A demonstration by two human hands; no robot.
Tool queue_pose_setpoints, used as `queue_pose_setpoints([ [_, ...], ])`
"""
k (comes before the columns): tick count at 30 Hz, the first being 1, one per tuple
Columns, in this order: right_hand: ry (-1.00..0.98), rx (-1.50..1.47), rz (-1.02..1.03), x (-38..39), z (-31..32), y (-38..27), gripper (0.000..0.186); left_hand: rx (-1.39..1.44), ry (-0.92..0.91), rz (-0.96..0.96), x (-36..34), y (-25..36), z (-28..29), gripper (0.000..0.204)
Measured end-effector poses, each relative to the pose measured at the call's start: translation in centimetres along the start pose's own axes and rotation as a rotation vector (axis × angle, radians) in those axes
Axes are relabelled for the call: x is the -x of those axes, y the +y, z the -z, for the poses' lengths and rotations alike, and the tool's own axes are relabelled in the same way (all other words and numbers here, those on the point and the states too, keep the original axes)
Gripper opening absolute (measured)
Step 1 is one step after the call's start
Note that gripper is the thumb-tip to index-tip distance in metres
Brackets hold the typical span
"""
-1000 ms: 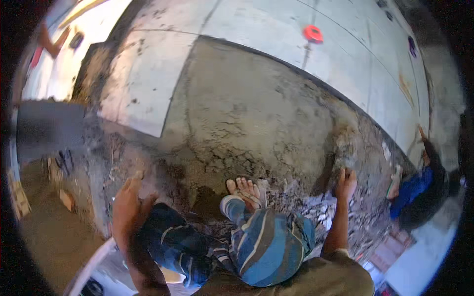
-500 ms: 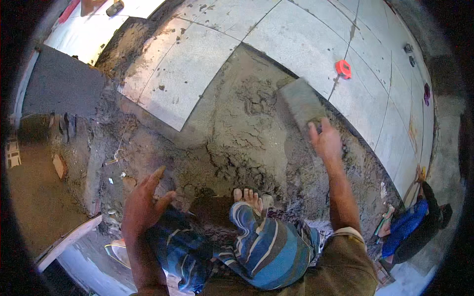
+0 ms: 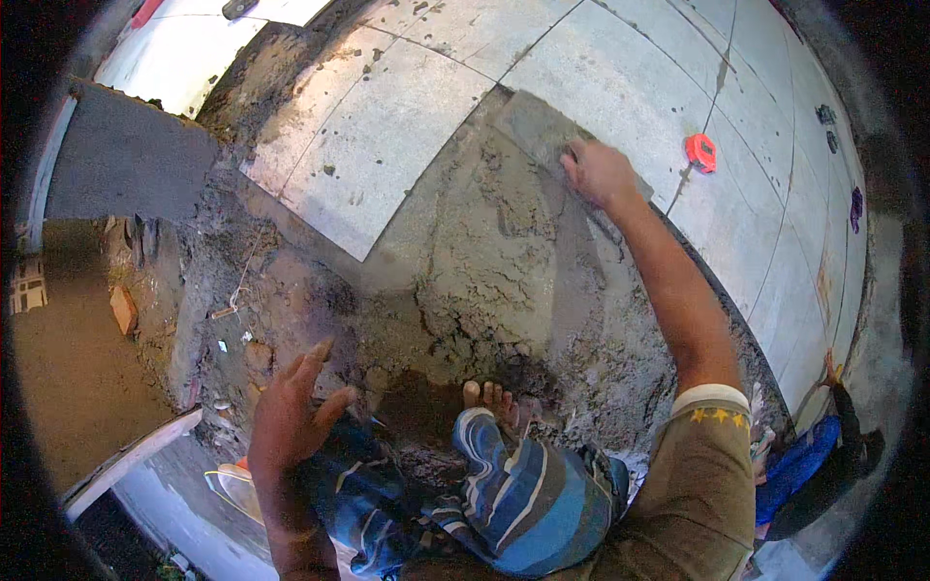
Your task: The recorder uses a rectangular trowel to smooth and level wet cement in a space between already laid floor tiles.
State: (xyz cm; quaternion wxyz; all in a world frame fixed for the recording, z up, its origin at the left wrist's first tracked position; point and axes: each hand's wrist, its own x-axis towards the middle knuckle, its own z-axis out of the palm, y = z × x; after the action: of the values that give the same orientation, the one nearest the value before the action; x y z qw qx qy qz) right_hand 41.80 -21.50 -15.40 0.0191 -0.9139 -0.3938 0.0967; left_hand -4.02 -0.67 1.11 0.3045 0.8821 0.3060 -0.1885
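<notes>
My right hand [image 3: 596,174] grips a grey, mortar-smeared float [image 3: 533,121] that lies on the wet mortar bed [image 3: 465,242] against the edge of the laid white tiles [image 3: 368,126]. My left hand [image 3: 295,402] hangs over my left leg with its fingers apart and holds nothing. My bare foot [image 3: 489,397], below a blue striped trouser leg, stands in the rough, crumbly mortar between my hands.
A red tape measure [image 3: 699,153] lies on the tiles to the right. A co-worker [image 3: 814,455] in blue and dark clothes is at the far right edge. A dark grey slab [image 3: 126,160] and a brown lower area [image 3: 77,368] are on the left.
My right hand has swept the float forward and leftward over the mortar, up to the upper tile edge. My left hand has stayed low and open.
</notes>
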Motion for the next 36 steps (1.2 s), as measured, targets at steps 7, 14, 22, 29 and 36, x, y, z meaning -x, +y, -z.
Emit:
queue_pose_setpoints([
  [7, -0.034, -0.177, 0.106, 6.0, -0.4, 1.8, 0.032, 0.020, 0.012, 0.075, 1.1, 0.8, 0.9, 0.068],
  [14, -0.231, -0.021, 0.068, 2.4, 0.2, -3.5, 0.035, 0.061, 0.062, 0.008, 1.2, -0.1, -0.3, 0.068],
  [22, -0.156, -0.531, 0.128, -0.1, -0.8, -0.4, 0.039, 0.131, 0.041, 0.146, 3.0, -0.3, 0.8, 0.066],
  [29, -0.285, -0.636, 0.244, 7.3, -1.2, -11.1, 0.039, 0.183, 0.116, 0.039, 2.4, -2.3, 1.0, 0.067],
  [36, -0.318, -0.502, 0.347, 12.8, -3.3, -14.5, 0.035, 0.131, 0.072, -0.078, 1.5, -1.7, -0.4, 0.066],
])
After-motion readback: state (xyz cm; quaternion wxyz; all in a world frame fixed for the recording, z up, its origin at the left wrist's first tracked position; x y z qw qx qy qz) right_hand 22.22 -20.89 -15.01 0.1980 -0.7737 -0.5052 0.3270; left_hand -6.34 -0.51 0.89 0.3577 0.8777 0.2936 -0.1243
